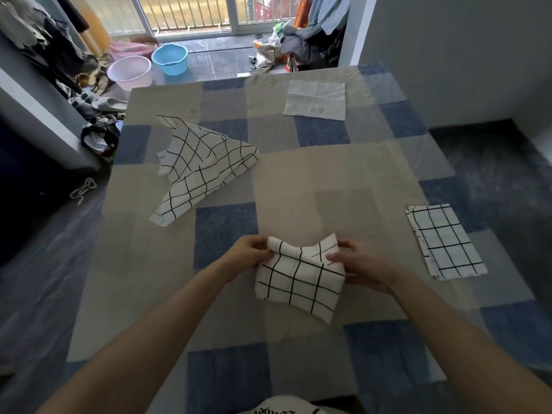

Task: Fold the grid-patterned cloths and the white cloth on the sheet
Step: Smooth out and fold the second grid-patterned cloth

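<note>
- Far to the left, off the bed, a pale pink basin (129, 72) and a blue basin (170, 58) are standing on the floor near the balcony door, the two just beside each other.
- The checked sheet (298, 174), in blue and beige squares, is covering the whole surface where the work is happening.
- On the left part of the sheet, a large grid-patterned cloth (200, 165) is lying loosely, crumpled and not flat, with one corner pointing to the far side.
- The left hand (249, 253) is closing on the upper left corner of the small grid cloth (298, 280), with the thumb on the top and the fingers going behind the fabric.
- The small grid cloth is hanging between both hands in the near middle, lifted at its top edge; the top edge is sagging in the middle and the bottom part is touching or nearly touching the sheet, I cannot tell which.
- The right hand (357, 265) is pinching the upper right corner of the same cloth, the thumb pressing on the front side.
- At the far side, right of the middle, the white cloth (315, 100) is lying flat as a rectangle, well apart from the hands.
- At the right edge of the sheet, a folded grid cloth (445, 242) is lying flat as a neat rectangle, near the right hand but not touching it.
</note>
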